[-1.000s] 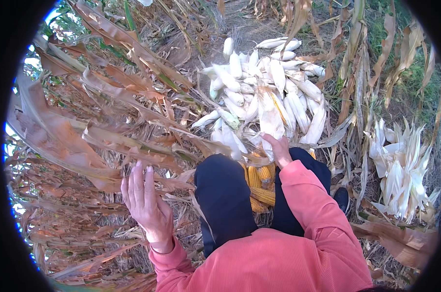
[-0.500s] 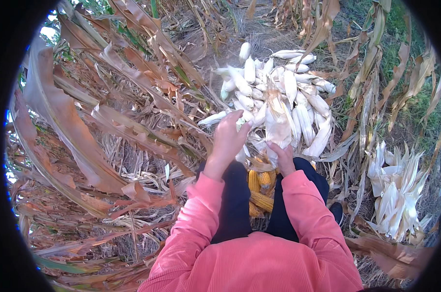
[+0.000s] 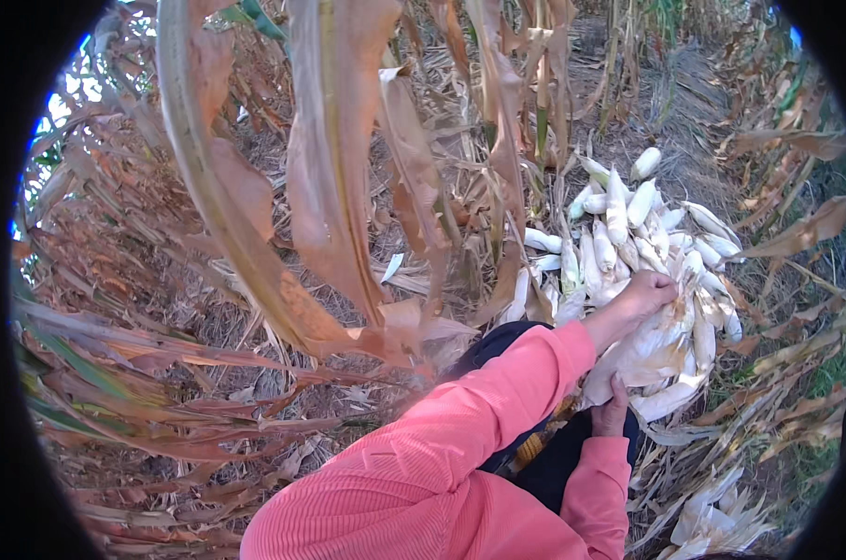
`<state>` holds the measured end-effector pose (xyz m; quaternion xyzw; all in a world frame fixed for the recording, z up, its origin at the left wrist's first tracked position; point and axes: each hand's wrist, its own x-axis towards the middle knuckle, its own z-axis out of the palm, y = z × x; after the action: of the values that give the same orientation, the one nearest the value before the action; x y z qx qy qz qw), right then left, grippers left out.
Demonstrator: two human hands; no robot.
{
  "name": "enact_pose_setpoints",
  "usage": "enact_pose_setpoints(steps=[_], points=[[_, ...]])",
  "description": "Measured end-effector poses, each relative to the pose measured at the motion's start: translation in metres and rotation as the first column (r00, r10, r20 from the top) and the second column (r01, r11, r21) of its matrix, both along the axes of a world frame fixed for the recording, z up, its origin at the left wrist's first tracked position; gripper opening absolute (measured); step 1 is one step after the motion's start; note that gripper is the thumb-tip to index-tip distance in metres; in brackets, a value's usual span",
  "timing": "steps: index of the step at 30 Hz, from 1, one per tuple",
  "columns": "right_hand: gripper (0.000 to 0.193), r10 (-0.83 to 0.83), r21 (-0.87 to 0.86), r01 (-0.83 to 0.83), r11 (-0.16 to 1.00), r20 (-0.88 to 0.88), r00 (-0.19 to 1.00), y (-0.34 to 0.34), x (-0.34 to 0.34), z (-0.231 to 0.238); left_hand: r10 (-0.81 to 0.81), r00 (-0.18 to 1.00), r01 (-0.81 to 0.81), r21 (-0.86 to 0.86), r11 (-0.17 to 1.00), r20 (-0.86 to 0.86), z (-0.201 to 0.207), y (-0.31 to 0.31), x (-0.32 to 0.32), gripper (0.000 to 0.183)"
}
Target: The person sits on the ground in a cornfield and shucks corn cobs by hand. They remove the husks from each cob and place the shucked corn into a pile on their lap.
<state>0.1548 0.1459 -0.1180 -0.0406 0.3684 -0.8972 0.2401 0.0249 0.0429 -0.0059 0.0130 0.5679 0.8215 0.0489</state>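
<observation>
An ear of corn in pale, dry husk [image 3: 636, 357] is between my two hands, over the near side of a heap of husk-covered ears [image 3: 619, 219]. My right hand [image 3: 613, 409] grips its lower end, thumb up along the husk. Farther up, my left hand [image 3: 645, 295] is closed at the husk's upper end, its fingertips pinched on the leaves. The kernels of this ear are hidden by the husk. Below, between my legs, part of a bare yellow ear [image 3: 531, 449] shows, mostly covered by my left sleeve.
Tall dry corn leaves [image 3: 334, 159] hang close on the left and ahead. A pile of stripped husks [image 3: 717, 518] lies at the lower right. Dry leaves and stalks litter the ground around the heap, with green grass [image 3: 820, 401] along the right.
My left hand, open and apart from the ear before, has reached over and closed on the husk's upper end. The view has swung left, so the heap appears farther right.
</observation>
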Motion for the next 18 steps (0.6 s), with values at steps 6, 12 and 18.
enact_pose_setpoints(steps=[6, 12, 18], points=[[0.055, -0.347, 0.326, 0.42, 0.847, -0.26, 0.901, 0.018, -0.033, -0.003, 0.088, 0.945, -0.176, -0.263, 0.949, -0.314, 0.025, 0.006, 0.023, 0.018], [0.041, -0.457, 0.441, 0.796, 0.415, -0.655, 0.602, 0.011, -0.051, 0.111, 0.072, 0.856, -0.258, -0.302, 0.918, -0.512, 0.032, 0.011, 0.025, 0.014], [0.033, -0.482, 0.415, 0.754, 0.509, -0.589, 0.649, 0.017, -0.067, 0.112, 0.103, 0.827, -0.332, -0.332, 0.883, -0.552, 0.03, 0.015, 0.027, 0.009]])
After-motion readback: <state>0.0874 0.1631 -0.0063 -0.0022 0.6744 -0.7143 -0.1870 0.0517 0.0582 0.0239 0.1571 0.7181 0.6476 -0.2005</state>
